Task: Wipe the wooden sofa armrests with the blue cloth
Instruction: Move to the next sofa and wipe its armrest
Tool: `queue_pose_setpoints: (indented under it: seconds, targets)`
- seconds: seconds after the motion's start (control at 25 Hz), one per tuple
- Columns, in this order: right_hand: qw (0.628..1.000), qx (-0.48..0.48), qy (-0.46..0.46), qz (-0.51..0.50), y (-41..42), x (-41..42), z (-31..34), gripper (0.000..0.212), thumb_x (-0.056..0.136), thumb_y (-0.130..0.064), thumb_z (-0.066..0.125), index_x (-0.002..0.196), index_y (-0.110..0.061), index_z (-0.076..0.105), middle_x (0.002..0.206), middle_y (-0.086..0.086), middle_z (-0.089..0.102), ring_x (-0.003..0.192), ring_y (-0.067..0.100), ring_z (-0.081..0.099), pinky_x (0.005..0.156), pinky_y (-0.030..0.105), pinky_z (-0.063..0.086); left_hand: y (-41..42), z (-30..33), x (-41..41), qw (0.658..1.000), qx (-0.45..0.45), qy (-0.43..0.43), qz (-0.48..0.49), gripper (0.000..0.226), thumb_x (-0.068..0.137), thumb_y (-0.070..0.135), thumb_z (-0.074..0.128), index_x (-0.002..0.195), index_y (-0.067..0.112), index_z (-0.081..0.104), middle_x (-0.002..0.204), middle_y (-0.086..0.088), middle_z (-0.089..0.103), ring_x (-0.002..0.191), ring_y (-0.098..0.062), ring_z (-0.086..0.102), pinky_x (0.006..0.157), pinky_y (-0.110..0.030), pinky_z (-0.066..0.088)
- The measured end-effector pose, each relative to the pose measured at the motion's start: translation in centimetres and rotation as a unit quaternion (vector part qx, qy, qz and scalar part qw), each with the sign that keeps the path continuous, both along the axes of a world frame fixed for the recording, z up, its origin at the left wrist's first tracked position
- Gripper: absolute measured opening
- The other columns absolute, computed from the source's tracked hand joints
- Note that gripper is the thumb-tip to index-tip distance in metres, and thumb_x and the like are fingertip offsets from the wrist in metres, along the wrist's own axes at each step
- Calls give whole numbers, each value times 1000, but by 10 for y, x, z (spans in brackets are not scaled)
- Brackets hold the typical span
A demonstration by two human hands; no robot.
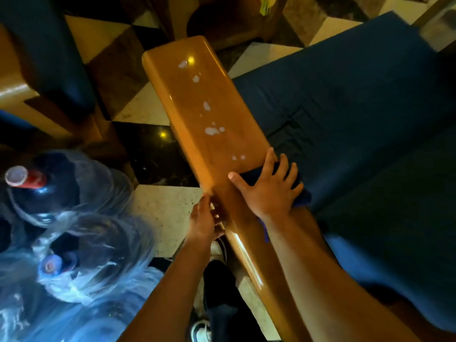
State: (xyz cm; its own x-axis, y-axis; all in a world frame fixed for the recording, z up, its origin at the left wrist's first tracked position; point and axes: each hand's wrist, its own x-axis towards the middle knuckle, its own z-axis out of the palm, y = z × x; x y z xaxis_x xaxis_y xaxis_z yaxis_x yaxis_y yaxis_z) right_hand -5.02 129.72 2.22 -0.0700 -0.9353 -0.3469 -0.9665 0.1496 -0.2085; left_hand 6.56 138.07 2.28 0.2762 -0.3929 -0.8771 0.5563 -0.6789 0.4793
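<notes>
Wooden armrest (209, 112) had white wet spots on it. We pressed our right hand (267, 188) flat on the blue cloth (302, 197) at its near part. Our left hand (202, 220) maybe gripped the armrest's side edge.

The wooden armrest (209, 114) is glossy, orange-brown, long and flat, and stretches away from both hands, with whitish foamy blotches scattered beyond the fingertips. The blue cloth (302, 197), dark and bunched, lies pressed under the right hand (267, 191) at the armrest's right edge.
</notes>
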Motion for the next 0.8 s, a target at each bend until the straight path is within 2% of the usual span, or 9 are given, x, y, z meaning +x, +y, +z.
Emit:
queue_pose_setpoints:
  seconds: [0.12,0.2,0.28,0.36,0.4,0.48,0.56,0.64,0.8]
  targets:
    - [995,75,-38,46,-62,-4,3,126,67,-98,47,162,-28,4,162,14,27,146,41,31,112,61,36,-43,0,24,996,39,2,77,54,105,56,38,124,13,64,112,-13,70,89,-26,67,70,-38,54]
    - [978,136,-155,-21,-102,-5,1,111,68,-90,62,154,-25,36,148,10,52,135,33,52,102,48,49,-73,-1,36,991,45,-4,123,58,103,60,40,125,12,65,116,-14,71,99,-30,67,85,-44,56]
    - [926,217,-281,-130,-133,-4,0,75,73,-79,69,120,-21,68,116,6,71,101,24,70,79,36,53,-93,-8,47,988,46,-9,150,61,101,62,41,133,15,62,125,-10,68,114,-33,64,102,-52,51]
    - [882,247,-333,-223,-139,-7,3,60,82,-73,65,101,-17,73,101,14,74,81,23,70,70,34,52,-100,-14,53,986,42,-12,160,60,101,62,42,135,17,62,125,-7,68,117,-32,63,104,-52,51]
    - [881,225,-334,-247,-132,-10,5,62,87,-71,61,108,-13,73,111,19,73,90,27,71,76,35,53,-98,-15,55,986,47,-6,158,57,101,62,42,129,17,64,121,-8,70,112,-31,65,98,-49,53]
    - [927,135,-279,-210,-102,-21,2,78,90,-73,50,140,-15,59,138,12,64,125,31,61,93,35,46,-90,-15,57,986,56,6,160,52,103,59,41,113,16,67,109,-11,73,99,-29,69,82,-45,56]
    - [979,63,-184,-55,-52,-27,3,94,86,-81,42,161,-28,25,161,1,41,148,24,38,114,39,37,-87,-13,55,985,74,26,156,51,103,58,42,105,13,67,98,-12,73,85,-27,69,72,-42,55]
    - [992,9,-62,112,-14,-18,0,100,89,-81,36,164,-26,0,172,-3,14,158,28,11,126,54,18,-92,-13,55,983,89,35,158,53,101,61,43,107,13,67,98,-10,73,86,-28,70,78,-45,58]
    - [969,-40,29,241,-44,29,-4,118,80,-94,29,164,-17,-4,173,8,-5,158,37,-5,124,64,9,-109,-24,61,984,95,35,149,71,89,73,44,129,19,66,120,-13,75,106,-38,71,101,-60,54]
